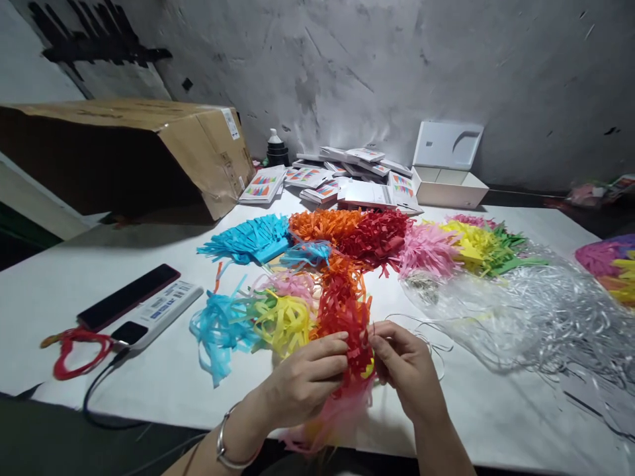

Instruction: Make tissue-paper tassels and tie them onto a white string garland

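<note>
The red tissue-paper fringe (354,330) is flanked closely by both hands, its long axis running away from the body toward the orange tissue-paper fringe (322,225) beyond it. Against its left side the curled fingers of the left hand (307,373) are laid, their grip hidden; at its right edge the right hand (414,363) is pinched, on what cannot be told, neither being clearly nearer.

Over on the left, a cardboard box (213,152) gapes open beyond a phone (129,296) lying against a white power bank (161,314).
</note>
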The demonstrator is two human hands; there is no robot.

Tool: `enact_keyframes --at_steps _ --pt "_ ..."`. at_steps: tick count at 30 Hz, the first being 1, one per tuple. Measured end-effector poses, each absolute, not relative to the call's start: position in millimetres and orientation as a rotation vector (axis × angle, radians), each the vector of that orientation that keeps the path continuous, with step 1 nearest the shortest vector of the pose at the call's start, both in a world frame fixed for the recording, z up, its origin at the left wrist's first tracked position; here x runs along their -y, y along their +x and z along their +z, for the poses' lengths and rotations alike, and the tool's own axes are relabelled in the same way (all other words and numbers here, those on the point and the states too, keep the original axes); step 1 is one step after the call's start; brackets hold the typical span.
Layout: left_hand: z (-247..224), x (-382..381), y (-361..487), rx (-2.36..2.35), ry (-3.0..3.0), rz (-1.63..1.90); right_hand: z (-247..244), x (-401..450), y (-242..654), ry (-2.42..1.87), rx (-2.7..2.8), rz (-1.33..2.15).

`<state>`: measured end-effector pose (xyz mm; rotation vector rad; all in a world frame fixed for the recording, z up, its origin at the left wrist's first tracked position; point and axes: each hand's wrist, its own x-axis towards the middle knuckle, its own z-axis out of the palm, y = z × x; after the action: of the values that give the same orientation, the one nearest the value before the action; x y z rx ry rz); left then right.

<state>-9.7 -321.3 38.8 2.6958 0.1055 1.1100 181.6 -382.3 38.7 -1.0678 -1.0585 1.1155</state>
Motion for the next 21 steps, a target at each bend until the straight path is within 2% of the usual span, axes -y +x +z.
enact_keyframes --at_steps 9,16,21 --pt "37 324 -21 -0.199 2.389 1.061 37 388 174 -0.897 1.208 1.099" --pt "40 332 -16 -0.936 2.137 1.245 42 389 165 -1.117 1.277 0.647" --pt "40 342 0 -0.719 2.038 1.142 42 396 153 -1.057 1.284 0.662"
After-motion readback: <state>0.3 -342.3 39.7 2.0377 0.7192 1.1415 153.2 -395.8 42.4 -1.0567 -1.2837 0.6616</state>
